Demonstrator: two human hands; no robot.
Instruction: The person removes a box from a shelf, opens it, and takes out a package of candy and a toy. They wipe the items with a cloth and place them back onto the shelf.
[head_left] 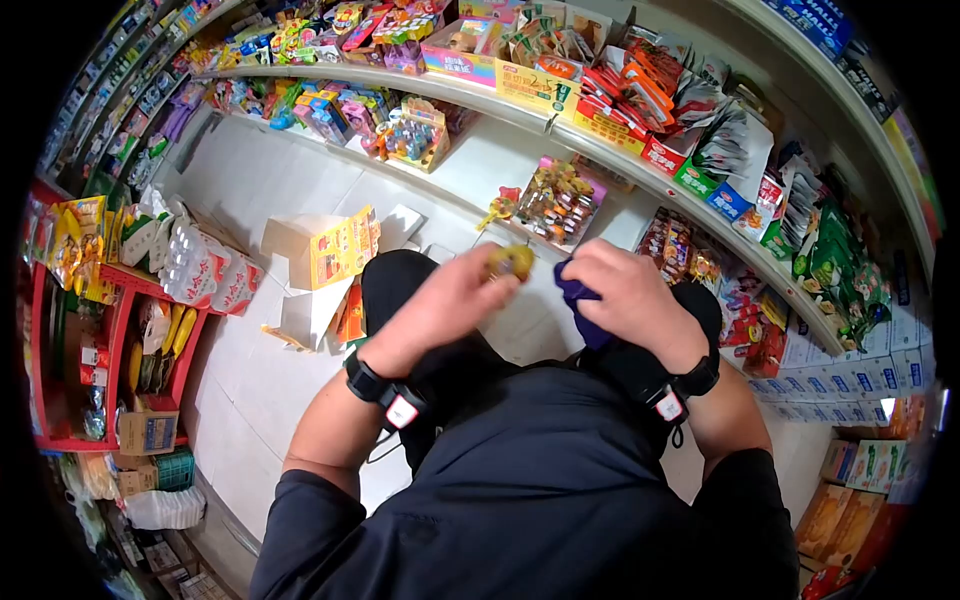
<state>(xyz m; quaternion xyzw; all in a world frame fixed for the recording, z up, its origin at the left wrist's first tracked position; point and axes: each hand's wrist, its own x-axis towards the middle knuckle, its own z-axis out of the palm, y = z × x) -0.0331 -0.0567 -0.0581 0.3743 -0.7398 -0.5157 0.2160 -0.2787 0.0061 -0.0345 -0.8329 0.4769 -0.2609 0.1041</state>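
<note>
My left hand (455, 295) is closed with its fingertips around a small yellow toy-like item (517, 261), whose exact kind I cannot make out. A dark purple cloth (575, 285) is bunched in my right hand (630, 300), its lower end hanging over my knee. Just beyond both hands, a display box (562, 203) of small yellow-topped, dark-bodied items stands on the bottom shelf. Beside that box, at the shelf edge, lies another yellow and red piece (501, 207). The two hands are apart, above the gap between my knees.
An opened cardboard carton (345, 250) sits on the floor by my left knee. A red rack (120, 290) with snack packs stands at the left. The curved shelf (490, 98) ahead carries candy boxes and packets. Blue-and-white cartons (850, 380) are stacked at the right.
</note>
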